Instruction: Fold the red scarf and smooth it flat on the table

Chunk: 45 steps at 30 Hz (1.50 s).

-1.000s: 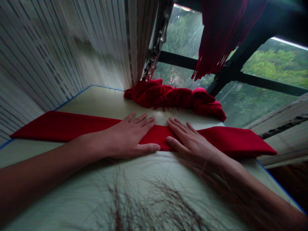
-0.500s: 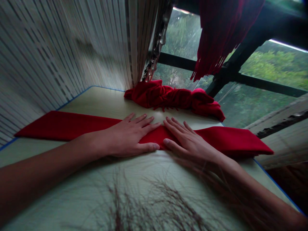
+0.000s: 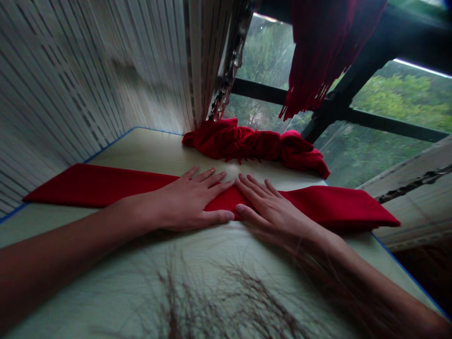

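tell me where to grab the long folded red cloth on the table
Probably its right end: it seems to reach past the table edge, so a hand could pinch it from the right. Elsewhere the folded red cloth lies flat, its middle under the left hand and right hand.

Single head camera looks forward and down, close over the table (image 3: pixel 151 150).

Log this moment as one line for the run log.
left hand: flat on folded red cloth | right hand: flat on same cloth | bunched red scarf: behind, on table
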Tool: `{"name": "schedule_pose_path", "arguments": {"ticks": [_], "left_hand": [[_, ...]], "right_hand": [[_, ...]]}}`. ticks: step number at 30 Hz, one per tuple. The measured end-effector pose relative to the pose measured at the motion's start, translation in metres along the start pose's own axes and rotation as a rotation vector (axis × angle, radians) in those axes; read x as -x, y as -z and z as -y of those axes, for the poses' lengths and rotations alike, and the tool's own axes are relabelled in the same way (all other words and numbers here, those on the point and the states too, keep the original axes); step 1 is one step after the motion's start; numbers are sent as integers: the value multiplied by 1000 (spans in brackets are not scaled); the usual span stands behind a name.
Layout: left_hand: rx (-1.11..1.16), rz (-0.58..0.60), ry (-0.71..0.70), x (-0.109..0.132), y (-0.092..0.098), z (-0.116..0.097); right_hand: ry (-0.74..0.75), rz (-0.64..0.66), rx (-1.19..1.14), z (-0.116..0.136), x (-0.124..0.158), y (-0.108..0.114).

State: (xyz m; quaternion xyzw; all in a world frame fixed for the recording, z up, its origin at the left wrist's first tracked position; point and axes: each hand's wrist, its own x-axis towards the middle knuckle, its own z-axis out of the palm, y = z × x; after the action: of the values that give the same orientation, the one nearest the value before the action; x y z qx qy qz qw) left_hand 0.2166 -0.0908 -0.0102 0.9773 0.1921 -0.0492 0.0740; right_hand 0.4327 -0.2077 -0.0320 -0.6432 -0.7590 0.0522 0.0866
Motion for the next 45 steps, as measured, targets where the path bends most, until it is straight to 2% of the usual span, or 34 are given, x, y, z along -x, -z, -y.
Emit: {"name": "schedule_pose_path", "arguments": {"ticks": [3,7,10,13,21,28,34,38,45], "left_hand": [[6,-8,-7,0,0,1],[4,1,-2,0,0,0],[4,-4,-7,0,0,0],[11,-20,-18,0,-1,1],[16,-11,-9,0,0,1],[33,-37,-34,0,-1,3],[10,-18,-21,0,-1,3],[17,-14,-27,0,0,3],[25,-12,-20,1,0,1]], "right_hand": [[-48,44,-8,-9,5,3],[-106,31,-10,-17,9,5],[-61,-1,-10,-10,5,3],[2,20,-9,-2,2,3],[-53,43,1,-12,10,6],[49,28,-1,2,5,5],[-12,68,-7,-11,12,11],[14,34,-9,-7,9,9],[20,82,-23,-9,11,11]]}}
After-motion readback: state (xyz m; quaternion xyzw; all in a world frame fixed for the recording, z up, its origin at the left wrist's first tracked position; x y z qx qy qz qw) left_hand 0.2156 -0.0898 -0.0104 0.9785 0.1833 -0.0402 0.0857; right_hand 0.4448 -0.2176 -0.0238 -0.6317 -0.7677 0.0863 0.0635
